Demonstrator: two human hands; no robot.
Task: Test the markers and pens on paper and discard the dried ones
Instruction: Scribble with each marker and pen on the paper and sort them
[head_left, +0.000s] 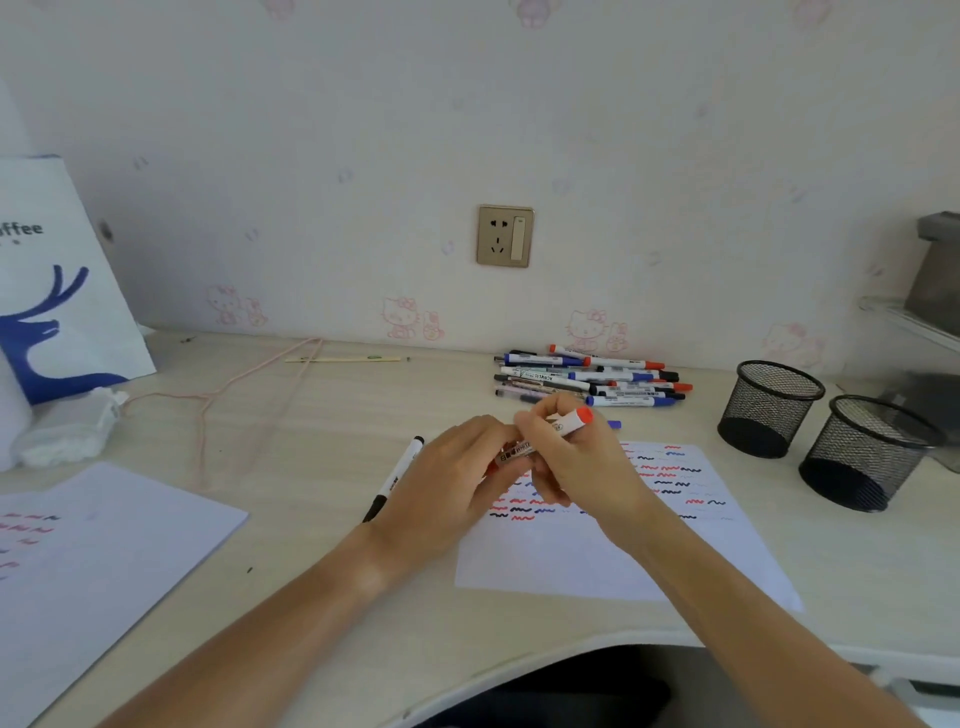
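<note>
While both hands meet over the test paper (597, 561), the right hand (582, 467) is clamped on a red-capped whiteboard marker (563, 423), cap toward 2 o'clock. The left hand (447, 483) is closed around its lower barrel; the tip is hidden. Remaining pens (587, 379) lie piled at 12 o'clock on the bench (311, 597). A black marker (395, 478) lies partly behind the left hand.

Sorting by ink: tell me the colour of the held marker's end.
Red-orange end, clearest in the head view.
</note>
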